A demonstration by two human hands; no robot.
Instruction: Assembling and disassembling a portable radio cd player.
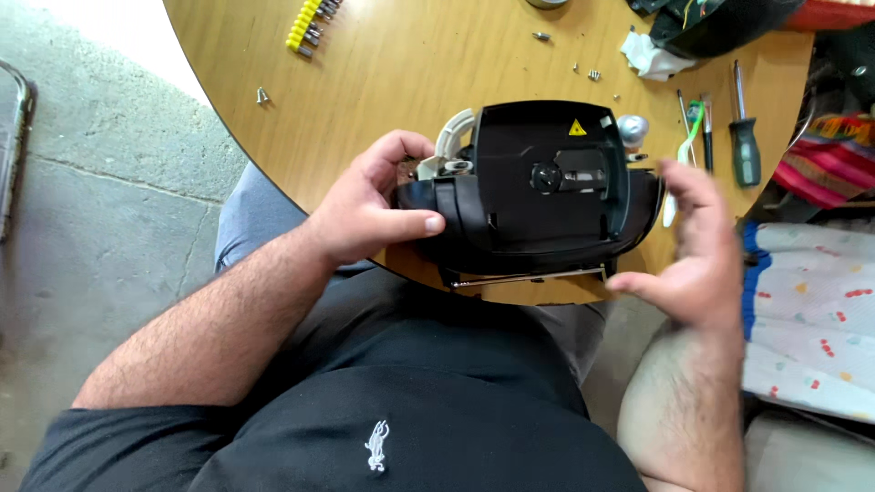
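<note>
A view from above looks down at a seated person working at the near edge of a round wooden table (383,64).

At far left on the table lies a strip of yellow screwdriver bits (308,23), with a loose screw (262,94) nearby.

The left hand (374,205) comes in from the lower left, the bare forearm angled up toward the table. Its fingers curl over the top of the left end of a black plastic appliance housing (538,187) while the thumb presses flat on its front face, so the hand is closed in a firm grip on the housing.

The housing sits at the table's near edge, in front of the person's chest. It is a rounded black shell with its inner side up: a flat square panel, a small yellow triangular warning sticker at the upper right, a round black hub in the middle, and a thin metal rod along the bottom. A white ring-shaped part shows behind its upper left corner.

The right hand (697,246) is just beside the housing's right end, open, fingers spread and blurred; whether it touches cannot be told.

Farther right lie a green-handled screwdriver (746,137) and a crumpled white cloth (652,55).
</note>
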